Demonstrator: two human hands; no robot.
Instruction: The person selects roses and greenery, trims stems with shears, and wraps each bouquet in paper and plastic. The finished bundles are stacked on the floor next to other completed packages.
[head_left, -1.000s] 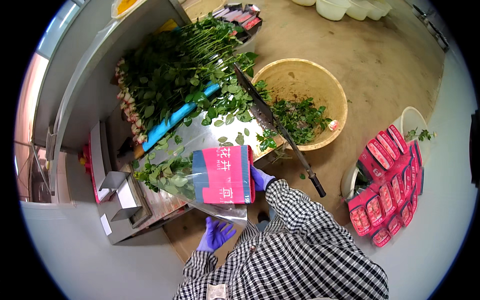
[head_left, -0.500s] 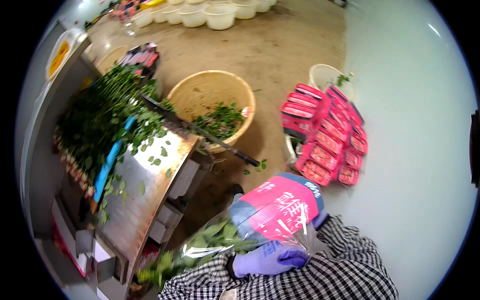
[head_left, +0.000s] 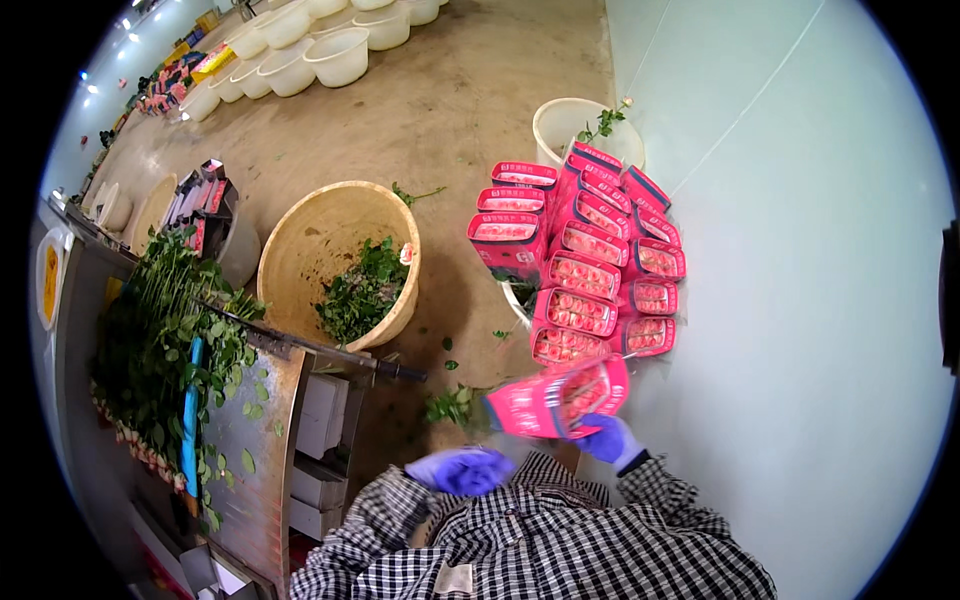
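My right hand (head_left: 608, 441), in a purple-and-white glove, grips the near side of a pink-wrapped rose bouquet (head_left: 540, 405). Its pale pink blooms face right, and green leaves and stems stick out at its left end. The bouquet touches or overlaps the lowest of the stacked rose bouquets (head_left: 585, 275) beyond it; I cannot tell which. My left hand (head_left: 462, 470), gloved the same way, is in front of my body below the stem end, apart from the bouquet. Its fingers are curled in, and nothing shows in them.
At left, a metal workbench (head_left: 245, 425) bears leafy loose roses (head_left: 160, 345) and a blue strip (head_left: 191, 410). A dark bar with a handle (head_left: 400, 371) juts past its edge. Beyond stands a tan tub (head_left: 283, 245) of cut leaves. White tubs (head_left: 338, 58) stand farther off; a pale wall (head_left: 780, 300) rises at right.
The bouquet has turned from wrapper-side up to blooms showing and moved away from my body, held by my right hand. My left hand has come off it, leftward. The view has shifted.
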